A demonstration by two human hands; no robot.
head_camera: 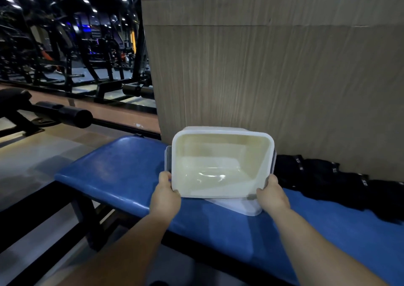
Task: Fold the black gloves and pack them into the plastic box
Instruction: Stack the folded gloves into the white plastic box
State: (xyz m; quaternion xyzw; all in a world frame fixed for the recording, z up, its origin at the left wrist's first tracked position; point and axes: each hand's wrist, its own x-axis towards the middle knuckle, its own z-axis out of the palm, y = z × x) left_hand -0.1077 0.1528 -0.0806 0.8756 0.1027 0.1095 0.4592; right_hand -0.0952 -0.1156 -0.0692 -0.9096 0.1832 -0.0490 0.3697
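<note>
While facing the blue bench (122, 176), held the plastic box (218, 145) by its two near corners. Curled the left hand (166, 192) round the near left corner, thumb up at the rim, other fingers hidden beneath. Gripped the near right corner likewise with the right hand (272, 195). Had the box tipped, open mouth toward the camera, pale and empty inside. Saw a translucent lid (240, 207) jutting out under its near edge, over the bench pad. Noted grey clasps at both sides; could not tell whether of box or lid. Found the black gloves (328, 178) in a row on the bench just right of the box, outside it, along the foot of the wooden panel (284, 78), white lettering on the cuffs. Made out dark gym machines (65, 51) far left and a black padded roller (74, 116) beyond the bench's left end.
</note>
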